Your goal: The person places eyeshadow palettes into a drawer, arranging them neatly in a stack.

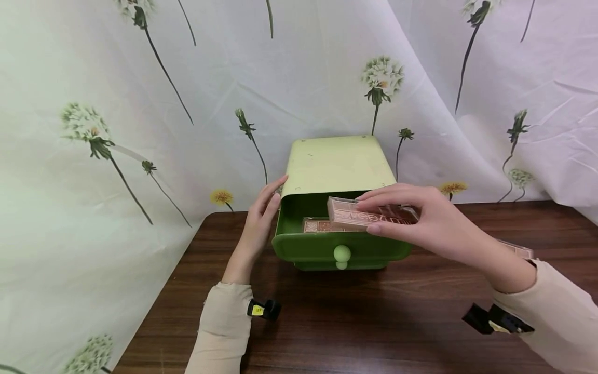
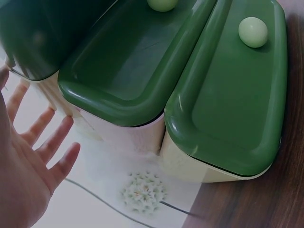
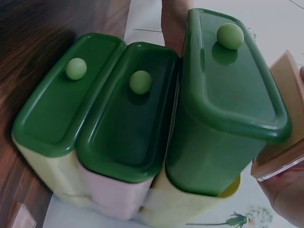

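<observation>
My right hand pinches a clear-lidded eyeshadow palette between thumb and fingers, above the pulled-out top drawer. Inside that green drawer lies another palette, partly hidden by the drawer front and the held one. At the left side of the drawer cabinet, my left hand has its fingers extended along the wall. The left wrist view shows its fingers spread and holding nothing. From the right wrist view, the held palette stands tilted beside the drawer.
Two lower drawers, the middle one and the bottom one, are pushed in, each with a round pale green knob. Another palette lies on the wooden table, partly behind my right forearm. A dandelion-printed cloth hangs behind.
</observation>
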The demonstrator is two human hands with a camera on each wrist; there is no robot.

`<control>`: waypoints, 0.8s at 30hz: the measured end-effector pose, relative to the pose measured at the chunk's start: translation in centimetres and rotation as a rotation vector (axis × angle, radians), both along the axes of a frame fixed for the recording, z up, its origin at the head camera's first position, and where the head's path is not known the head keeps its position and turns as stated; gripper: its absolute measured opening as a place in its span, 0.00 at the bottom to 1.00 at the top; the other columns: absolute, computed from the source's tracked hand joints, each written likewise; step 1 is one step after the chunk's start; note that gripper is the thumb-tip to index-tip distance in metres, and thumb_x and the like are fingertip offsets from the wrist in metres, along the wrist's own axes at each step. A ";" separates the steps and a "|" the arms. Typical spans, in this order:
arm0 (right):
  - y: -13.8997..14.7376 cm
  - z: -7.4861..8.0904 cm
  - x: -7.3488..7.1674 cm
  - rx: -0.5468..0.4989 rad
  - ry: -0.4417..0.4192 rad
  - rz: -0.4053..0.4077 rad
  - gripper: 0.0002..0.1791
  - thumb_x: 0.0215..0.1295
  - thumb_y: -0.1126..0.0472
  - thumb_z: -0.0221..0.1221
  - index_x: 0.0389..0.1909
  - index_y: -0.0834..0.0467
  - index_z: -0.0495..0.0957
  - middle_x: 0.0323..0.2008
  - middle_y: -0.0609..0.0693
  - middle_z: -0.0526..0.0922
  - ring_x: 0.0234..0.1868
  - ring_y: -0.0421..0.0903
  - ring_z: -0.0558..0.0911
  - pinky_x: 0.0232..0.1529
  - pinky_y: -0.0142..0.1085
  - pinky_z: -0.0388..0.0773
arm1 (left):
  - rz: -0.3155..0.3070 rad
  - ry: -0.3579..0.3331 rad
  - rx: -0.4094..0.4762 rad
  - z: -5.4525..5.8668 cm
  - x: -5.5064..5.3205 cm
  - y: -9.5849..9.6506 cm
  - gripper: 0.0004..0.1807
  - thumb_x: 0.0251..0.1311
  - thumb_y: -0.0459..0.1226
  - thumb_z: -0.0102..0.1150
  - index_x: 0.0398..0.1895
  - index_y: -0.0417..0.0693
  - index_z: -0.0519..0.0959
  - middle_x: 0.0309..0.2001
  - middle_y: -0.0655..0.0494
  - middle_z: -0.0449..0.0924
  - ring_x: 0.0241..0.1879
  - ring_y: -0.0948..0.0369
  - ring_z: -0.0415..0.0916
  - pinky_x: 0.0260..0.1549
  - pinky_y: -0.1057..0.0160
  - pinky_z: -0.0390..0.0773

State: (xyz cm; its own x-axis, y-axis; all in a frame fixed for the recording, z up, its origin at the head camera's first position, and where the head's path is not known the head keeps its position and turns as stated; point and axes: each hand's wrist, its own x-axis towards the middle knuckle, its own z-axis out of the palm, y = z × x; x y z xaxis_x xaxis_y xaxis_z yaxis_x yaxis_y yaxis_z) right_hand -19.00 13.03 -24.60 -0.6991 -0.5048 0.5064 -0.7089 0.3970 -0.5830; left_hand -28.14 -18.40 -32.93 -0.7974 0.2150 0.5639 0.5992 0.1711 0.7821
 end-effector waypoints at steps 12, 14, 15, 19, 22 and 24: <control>-2.3 0.6 -1.6 0.076 -0.114 0.039 0.13 0.65 0.52 0.66 0.49 0.38 0.84 0.43 0.35 0.83 0.35 0.43 0.74 0.36 0.34 0.71 | -0.008 0.006 0.006 -0.1 -0.1 -0.1 0.24 0.77 0.45 0.42 0.72 0.53 0.68 0.70 0.57 0.63 0.65 0.56 0.66 0.62 0.48 0.64; -2.5 0.6 -1.9 0.090 -0.147 0.051 0.13 0.64 0.52 0.66 0.50 0.39 0.84 0.44 0.36 0.84 0.37 0.43 0.76 0.38 0.35 0.73 | -0.006 0.004 0.003 -0.1 0.0 0.0 0.24 0.77 0.45 0.42 0.72 0.54 0.68 0.70 0.57 0.63 0.65 0.56 0.65 0.63 0.48 0.64; -2.6 0.6 -2.0 0.098 -0.163 0.053 0.13 0.64 0.52 0.67 0.50 0.39 0.84 0.44 0.36 0.84 0.38 0.43 0.77 0.39 0.35 0.74 | -0.005 0.005 0.001 -0.1 0.0 0.0 0.24 0.77 0.44 0.42 0.72 0.54 0.68 0.70 0.57 0.63 0.65 0.56 0.65 0.63 0.48 0.64; -3.1 0.6 -2.4 0.127 -0.220 0.062 0.14 0.64 0.51 0.67 0.50 0.42 0.84 0.43 0.38 0.85 0.36 0.45 0.77 0.38 0.36 0.73 | -0.007 0.009 0.004 0.0 0.0 0.0 0.24 0.77 0.43 0.42 0.72 0.54 0.68 0.70 0.57 0.63 0.66 0.57 0.65 0.63 0.48 0.64; -3.3 0.6 -2.5 0.140 -0.257 0.059 0.14 0.65 0.51 0.66 0.51 0.44 0.84 0.42 0.39 0.85 0.36 0.44 0.79 0.38 0.38 0.74 | -0.008 0.009 0.004 0.0 0.0 -0.1 0.24 0.77 0.43 0.42 0.72 0.54 0.68 0.70 0.57 0.63 0.66 0.57 0.65 0.63 0.48 0.64; -3.3 0.6 -2.6 0.147 -0.278 0.059 0.15 0.65 0.51 0.65 0.52 0.45 0.84 0.43 0.40 0.86 0.39 0.43 0.81 0.41 0.39 0.76 | -0.007 0.007 0.002 0.0 0.0 -0.1 0.24 0.77 0.44 0.42 0.72 0.55 0.68 0.70 0.57 0.63 0.66 0.57 0.65 0.63 0.48 0.64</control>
State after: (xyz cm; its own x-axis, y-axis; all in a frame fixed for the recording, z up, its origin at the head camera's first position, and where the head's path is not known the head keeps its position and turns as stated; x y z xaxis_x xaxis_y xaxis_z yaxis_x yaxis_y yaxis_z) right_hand -21.57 9.69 -23.98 -0.7676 -0.6023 0.2193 -0.5552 0.4538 -0.6970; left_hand -28.12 -18.48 -32.91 -0.7916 0.2200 0.5701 0.6062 0.1655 0.7779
